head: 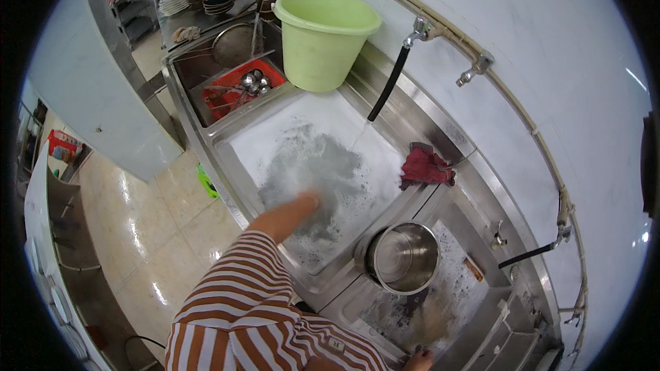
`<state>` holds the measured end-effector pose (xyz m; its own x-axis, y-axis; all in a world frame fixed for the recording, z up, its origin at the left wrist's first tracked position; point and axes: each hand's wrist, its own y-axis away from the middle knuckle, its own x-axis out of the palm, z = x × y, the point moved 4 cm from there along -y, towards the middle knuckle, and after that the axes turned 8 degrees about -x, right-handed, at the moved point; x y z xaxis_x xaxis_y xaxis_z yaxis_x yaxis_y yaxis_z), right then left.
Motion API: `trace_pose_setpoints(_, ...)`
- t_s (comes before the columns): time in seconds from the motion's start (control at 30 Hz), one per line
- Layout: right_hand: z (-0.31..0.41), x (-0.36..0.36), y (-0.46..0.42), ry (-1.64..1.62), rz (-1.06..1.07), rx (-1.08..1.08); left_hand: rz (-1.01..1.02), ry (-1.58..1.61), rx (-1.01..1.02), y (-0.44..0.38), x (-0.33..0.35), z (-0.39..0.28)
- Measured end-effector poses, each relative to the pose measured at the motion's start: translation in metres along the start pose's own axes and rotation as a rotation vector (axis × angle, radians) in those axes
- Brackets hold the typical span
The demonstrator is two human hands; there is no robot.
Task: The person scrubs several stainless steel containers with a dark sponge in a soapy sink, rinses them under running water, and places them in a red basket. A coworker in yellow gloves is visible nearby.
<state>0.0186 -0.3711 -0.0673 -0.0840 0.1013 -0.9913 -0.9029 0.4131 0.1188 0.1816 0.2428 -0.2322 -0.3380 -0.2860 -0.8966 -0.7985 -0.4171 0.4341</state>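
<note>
My left hand (309,200) reaches into the grey, foamy water (330,165) of the large steel sink; it is blurred and partly under the surface, so its fingers do not show. My right hand (422,359) is at the bottom edge of the view, at the near rim of the right-hand sink, touching something small and dark that I cannot make out. A stainless steel pot (405,257) stands tilted on the rim between the two sinks. From a black hose (390,84) a thin stream runs into the foamy water.
A light green plastic bucket (324,46) stands at the far rim. A dark red cloth (425,166) lies at the sink's right corner. Left of the bucket, a red basket (221,98) holds steel ladles. A brown-handled brush or block (473,269) lies in the right-hand sink. Taps and pipes line the wall.
</note>
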Motion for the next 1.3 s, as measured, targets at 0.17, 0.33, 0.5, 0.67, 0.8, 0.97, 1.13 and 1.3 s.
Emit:
trace_pose_setpoints(0.17,-0.016,0.032,-0.025,0.036,-0.308,0.041,0.079,0.566,-0.088,-0.023,-0.068,0.055)
trace_pose_setpoints(0.33,-0.008,0.008,-0.01,0.005,-0.194,-0.056,0.242,1.893,-0.517,0.01,-0.103,0.054)
trace_pose_setpoints(0.5,0.005,0.025,-0.03,-0.055,-0.262,-0.192,0.838,2.613,0.358,-0.024,-0.106,0.113)
trace_pose_setpoints(0.67,-0.024,0.025,-0.02,0.009,-0.287,-0.118,0.45,2.539,-0.036,0.038,-0.196,0.019)
trace_pose_setpoints(0.8,-0.031,0.036,-0.024,0.069,-0.292,-0.089,0.504,2.416,0.12,0.071,-0.245,-0.014)
trace_pose_setpoints(0.97,-0.025,0.03,-0.021,-0.03,-0.326,-0.089,-0.016,1.891,0.482,0.142,-0.31,-0.058)
trace_pose_setpoints(1.13,-0.03,0.031,-0.021,-0.055,-0.348,-0.098,-0.333,0.963,0.888,0.231,-0.339,-0.111)
trace_pose_setpoints(1.3,-0.026,0.031,-0.024,-0.038,-0.373,-0.132,-0.606,0.235,1.358,0.277,-0.315,-0.158)
